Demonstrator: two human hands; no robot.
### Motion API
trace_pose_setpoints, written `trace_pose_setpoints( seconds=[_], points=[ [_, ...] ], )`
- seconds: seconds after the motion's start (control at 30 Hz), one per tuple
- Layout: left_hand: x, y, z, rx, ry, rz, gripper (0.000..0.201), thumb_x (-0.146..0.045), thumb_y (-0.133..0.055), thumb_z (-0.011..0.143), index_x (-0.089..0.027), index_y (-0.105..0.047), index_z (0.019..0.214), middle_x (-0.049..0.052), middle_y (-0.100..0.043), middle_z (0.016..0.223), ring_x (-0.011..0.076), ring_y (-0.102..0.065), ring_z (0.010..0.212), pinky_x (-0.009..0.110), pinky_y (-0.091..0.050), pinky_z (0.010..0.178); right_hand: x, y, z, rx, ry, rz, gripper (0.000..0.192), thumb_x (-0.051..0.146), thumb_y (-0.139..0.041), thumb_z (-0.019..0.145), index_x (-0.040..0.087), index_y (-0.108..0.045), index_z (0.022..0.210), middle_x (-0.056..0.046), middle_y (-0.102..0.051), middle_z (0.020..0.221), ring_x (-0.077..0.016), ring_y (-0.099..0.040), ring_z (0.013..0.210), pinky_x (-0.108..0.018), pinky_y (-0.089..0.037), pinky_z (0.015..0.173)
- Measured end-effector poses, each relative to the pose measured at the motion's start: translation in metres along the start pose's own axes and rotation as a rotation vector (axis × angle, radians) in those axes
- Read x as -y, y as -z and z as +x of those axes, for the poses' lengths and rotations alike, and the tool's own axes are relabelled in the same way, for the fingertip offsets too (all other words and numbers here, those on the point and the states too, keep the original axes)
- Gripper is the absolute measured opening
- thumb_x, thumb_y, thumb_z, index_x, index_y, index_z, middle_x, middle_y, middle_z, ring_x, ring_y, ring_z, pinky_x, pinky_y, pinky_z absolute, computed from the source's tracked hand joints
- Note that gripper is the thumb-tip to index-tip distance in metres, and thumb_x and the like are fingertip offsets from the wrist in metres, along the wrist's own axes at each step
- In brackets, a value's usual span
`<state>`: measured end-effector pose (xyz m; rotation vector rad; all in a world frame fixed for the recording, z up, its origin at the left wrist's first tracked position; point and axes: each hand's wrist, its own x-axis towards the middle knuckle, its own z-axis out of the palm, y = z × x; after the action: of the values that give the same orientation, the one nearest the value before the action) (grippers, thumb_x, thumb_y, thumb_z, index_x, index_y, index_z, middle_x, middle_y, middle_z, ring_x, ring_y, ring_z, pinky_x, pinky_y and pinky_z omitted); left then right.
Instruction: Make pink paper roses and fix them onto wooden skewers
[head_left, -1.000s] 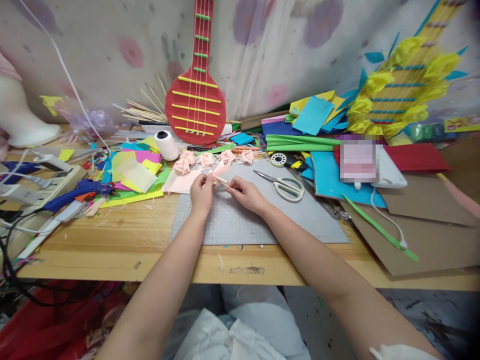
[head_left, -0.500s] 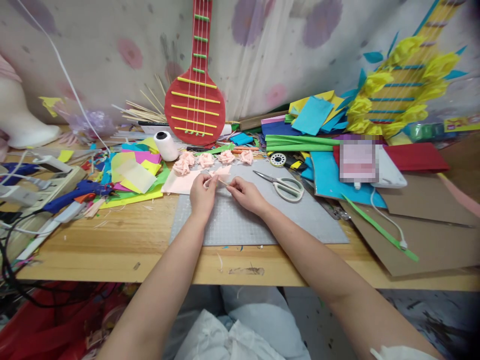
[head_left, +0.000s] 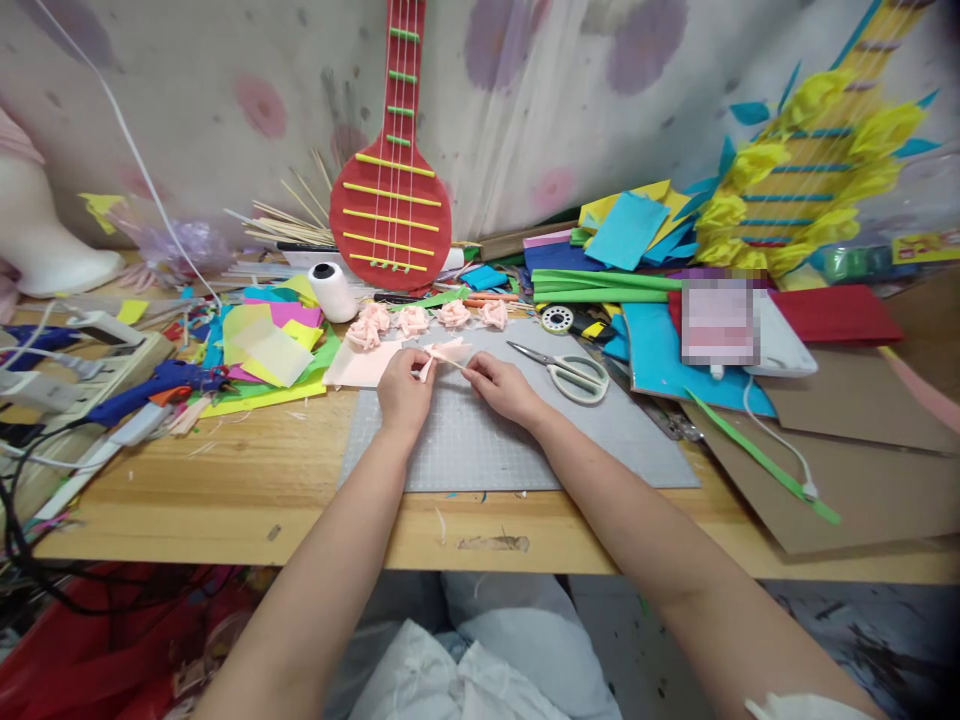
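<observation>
My left hand (head_left: 405,392) pinches a piece of pale pink paper (head_left: 453,350) above the grey cutting mat. My right hand (head_left: 501,388) grips the near end of a thin pale stick (head_left: 455,364), whose other end meets the paper by my left fingers. Beyond both hands lies a row of several pink paper flowers (head_left: 412,320). Under the leftmost ones is a flat pink paper sheet (head_left: 361,364). A pair of scissors (head_left: 576,378) with pale handles rests to the right of my right hand, blades pointing left.
The grey cutting mat (head_left: 517,450) lies on the wooden table. A red paper lute (head_left: 390,215) stands behind, beside a white thread spool (head_left: 331,292). Coloured paper scraps (head_left: 270,345) and a blue glue gun (head_left: 154,388) are left; brown cardboard (head_left: 840,490) is right.
My right hand has shifted slightly right, away from my left hand. More of the pink paper and the stick shows between them.
</observation>
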<state>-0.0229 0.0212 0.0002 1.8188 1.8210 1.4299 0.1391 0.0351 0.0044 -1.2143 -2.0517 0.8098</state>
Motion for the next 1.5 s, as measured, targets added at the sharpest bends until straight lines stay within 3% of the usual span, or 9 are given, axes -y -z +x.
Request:
trace_pose_setpoints(
  seconds=[1.27,1.5],
  points=[
    [-0.0001,-0.0015,-0.0003,-0.039,0.031,0.013,0.005,-0.023,-0.053,0.072,-0.019,-0.054,0.070,0.002,-0.062,0.076,0.0131,-0.055,0.068,0.026,-0.042,0.065,0.0040,-0.0007,0.0005,0.086,0.010,-0.184,0.028,0.033,-0.031,0.088,0.020,-0.053,0.076,0.001,-0.053,0.059,-0.0116,-0.047,0.056,-0.022,-0.031,0.058],
    [0.0016,-0.0027,0.0004,-0.030,0.091,-0.003,0.006,-0.025,-0.054,0.071,-0.019,-0.055,0.069,0.001,-0.063,0.075,0.0137,-0.056,0.067,0.027,-0.042,0.065,0.0041,-0.0053,0.0000,0.044,-0.041,-0.098,0.021,0.040,-0.042,0.083,0.021,-0.046,0.091,0.004,-0.052,0.061,-0.0111,-0.045,0.055,-0.021,-0.029,0.054]
  ],
)
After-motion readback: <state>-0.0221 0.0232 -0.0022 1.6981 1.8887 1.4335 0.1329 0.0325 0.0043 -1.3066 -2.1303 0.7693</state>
